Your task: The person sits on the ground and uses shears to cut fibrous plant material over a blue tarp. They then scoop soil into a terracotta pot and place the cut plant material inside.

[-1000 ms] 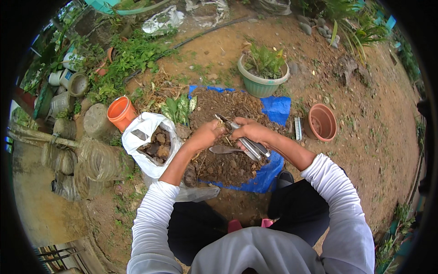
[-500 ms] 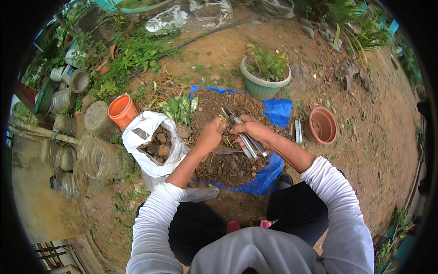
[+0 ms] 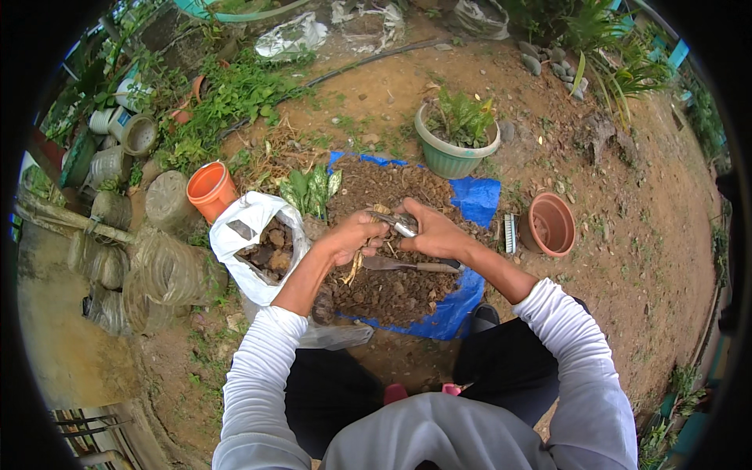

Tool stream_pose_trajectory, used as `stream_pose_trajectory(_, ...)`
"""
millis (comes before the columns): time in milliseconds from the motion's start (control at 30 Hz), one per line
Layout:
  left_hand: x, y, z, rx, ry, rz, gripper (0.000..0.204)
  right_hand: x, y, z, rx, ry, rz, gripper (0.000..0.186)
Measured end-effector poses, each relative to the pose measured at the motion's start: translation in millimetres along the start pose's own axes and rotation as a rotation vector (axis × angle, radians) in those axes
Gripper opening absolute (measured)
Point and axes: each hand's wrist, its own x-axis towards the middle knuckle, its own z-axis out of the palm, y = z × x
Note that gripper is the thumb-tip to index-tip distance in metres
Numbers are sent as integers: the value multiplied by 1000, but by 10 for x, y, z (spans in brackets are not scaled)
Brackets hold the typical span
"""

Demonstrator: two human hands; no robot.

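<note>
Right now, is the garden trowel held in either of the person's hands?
No, the garden trowel lies on the loose soil, outside the grasp of both the left hand and the right hand.

No words, numbers or signs can be read. Left of and beyond the orange pot (image 3: 211,196), the pale bucket's blue patch (image 3: 120,121) is too small to make out.
</note>
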Motion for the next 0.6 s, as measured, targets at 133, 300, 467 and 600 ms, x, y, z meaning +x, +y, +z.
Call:
stream_pose_trajectory(133, -16, 9, 24, 79, -45, -25, 13, -22, 23, 21, -70, 32, -75, 47)
stream_pose_trajectory(300, 40, -98, -60, 27, -31, 15, 11, -52, -81, -19, -47, -39, 61, 48)
stream_pose_trajectory(467, 2, 8, -16, -93, 4, 50, 7, -27, 38, 27, 173, 29, 51, 36)
stream_pose_trajectory(600, -13, 35, -36, -16, 81, 107, 9, 16, 48, -3, 289, -32, 118, 37)
